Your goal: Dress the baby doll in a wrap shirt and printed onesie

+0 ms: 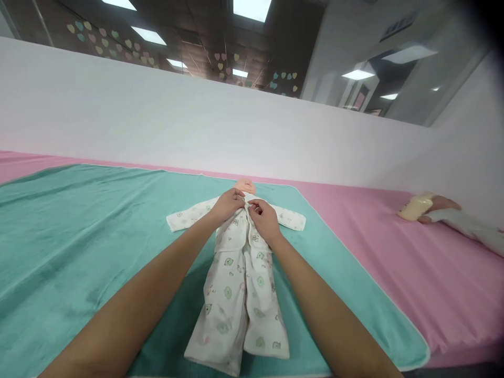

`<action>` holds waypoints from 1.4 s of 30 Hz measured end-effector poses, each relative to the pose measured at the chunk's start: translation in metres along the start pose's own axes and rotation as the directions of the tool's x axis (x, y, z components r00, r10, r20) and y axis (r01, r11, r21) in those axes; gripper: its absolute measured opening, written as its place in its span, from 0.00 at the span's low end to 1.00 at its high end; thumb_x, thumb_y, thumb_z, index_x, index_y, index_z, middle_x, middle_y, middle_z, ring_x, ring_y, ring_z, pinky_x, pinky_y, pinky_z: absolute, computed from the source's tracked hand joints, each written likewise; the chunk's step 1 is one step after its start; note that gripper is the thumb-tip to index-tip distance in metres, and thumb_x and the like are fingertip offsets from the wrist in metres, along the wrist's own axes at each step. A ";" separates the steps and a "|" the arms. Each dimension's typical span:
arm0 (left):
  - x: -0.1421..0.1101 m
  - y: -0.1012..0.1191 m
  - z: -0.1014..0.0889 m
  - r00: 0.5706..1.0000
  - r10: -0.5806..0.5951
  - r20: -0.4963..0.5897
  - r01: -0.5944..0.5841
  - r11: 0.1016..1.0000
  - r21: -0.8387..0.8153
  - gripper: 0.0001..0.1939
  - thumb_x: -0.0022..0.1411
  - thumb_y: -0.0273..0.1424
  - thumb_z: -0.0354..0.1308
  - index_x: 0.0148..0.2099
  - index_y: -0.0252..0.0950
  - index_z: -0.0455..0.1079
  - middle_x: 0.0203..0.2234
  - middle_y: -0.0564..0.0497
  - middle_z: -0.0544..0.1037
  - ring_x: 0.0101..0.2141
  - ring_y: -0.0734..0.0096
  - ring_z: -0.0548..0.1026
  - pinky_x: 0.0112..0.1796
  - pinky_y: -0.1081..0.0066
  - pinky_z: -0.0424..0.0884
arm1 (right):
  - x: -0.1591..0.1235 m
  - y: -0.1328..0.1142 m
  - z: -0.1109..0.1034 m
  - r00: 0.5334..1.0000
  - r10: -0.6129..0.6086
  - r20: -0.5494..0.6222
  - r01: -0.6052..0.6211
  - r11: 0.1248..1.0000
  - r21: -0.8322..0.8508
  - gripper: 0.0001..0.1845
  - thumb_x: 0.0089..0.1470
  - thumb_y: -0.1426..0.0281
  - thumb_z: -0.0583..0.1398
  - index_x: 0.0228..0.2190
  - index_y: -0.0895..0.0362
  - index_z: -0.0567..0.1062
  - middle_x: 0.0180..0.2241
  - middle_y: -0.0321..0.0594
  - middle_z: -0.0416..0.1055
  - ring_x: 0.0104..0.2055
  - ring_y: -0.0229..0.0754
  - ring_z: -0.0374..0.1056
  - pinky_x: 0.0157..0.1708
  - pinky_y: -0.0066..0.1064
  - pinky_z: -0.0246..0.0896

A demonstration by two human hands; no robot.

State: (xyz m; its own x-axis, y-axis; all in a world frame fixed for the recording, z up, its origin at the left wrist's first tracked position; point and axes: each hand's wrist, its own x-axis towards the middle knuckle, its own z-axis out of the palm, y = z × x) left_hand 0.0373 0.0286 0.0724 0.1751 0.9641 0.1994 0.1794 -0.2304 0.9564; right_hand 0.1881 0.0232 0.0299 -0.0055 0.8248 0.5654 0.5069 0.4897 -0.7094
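Observation:
A baby doll [244,185] lies on its back, dressed in a white patterned jacket [232,239] and matching trousers [226,304]. Both sleeves stretch out to the sides. At the upper chest, my left hand [229,203] pinches one front edge of the jacket just below the doll's head. Close beside it, my right hand [263,218] is closed on the other front edge. Below my hands the two jacket fronts hang slightly apart. Whatever fastening lies between my fingertips is too small to make out.
A green blanket [98,220] lies under the doll on a pink mat [374,236]. On the right, a cream-coloured bottle [415,206] rests near another doll [468,226] in pale clothing. A white wall [197,121] with a window above it stands behind.

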 end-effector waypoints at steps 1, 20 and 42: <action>0.000 0.001 -0.001 1.000 -0.005 -0.001 0.005 1.000 0.014 0.12 0.47 0.27 0.56 0.38 0.37 0.66 0.17 0.60 0.61 0.18 0.79 0.58 0.22 0.76 0.54 | 0.000 0.000 0.000 1.000 -0.006 0.002 0.006 1.000 0.005 0.14 0.50 0.66 0.53 0.38 0.52 0.73 0.31 0.34 0.68 0.27 0.36 0.60 0.33 0.30 0.59; 0.006 0.007 -0.004 0.997 -0.079 -0.008 0.079 0.991 0.108 0.16 0.43 0.33 0.64 0.36 0.36 0.67 0.23 0.52 0.75 0.25 0.71 0.72 0.25 0.75 0.63 | 0.000 -0.002 0.000 0.999 0.046 0.013 -0.046 0.997 0.055 0.10 0.48 0.62 0.57 0.33 0.53 0.70 0.31 0.33 0.69 0.24 0.35 0.59 0.29 0.29 0.57; 0.004 0.001 -0.004 0.997 -0.051 0.050 0.053 0.998 -0.039 0.14 0.43 0.27 0.60 0.37 0.36 0.68 0.18 0.57 0.68 0.20 0.78 0.63 0.22 0.77 0.56 | -0.001 -0.004 -0.002 0.997 0.073 0.038 -0.076 0.992 0.096 0.11 0.48 0.64 0.56 0.36 0.52 0.71 0.32 0.33 0.70 0.24 0.35 0.58 0.30 0.29 0.57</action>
State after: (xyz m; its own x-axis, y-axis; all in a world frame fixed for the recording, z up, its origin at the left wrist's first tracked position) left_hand 0.0345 0.0331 0.0746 0.2139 0.9668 0.1398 0.1505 -0.1740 0.9732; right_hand 0.1879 0.0197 0.0332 -0.0015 0.8683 0.4960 0.4206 0.4506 -0.7875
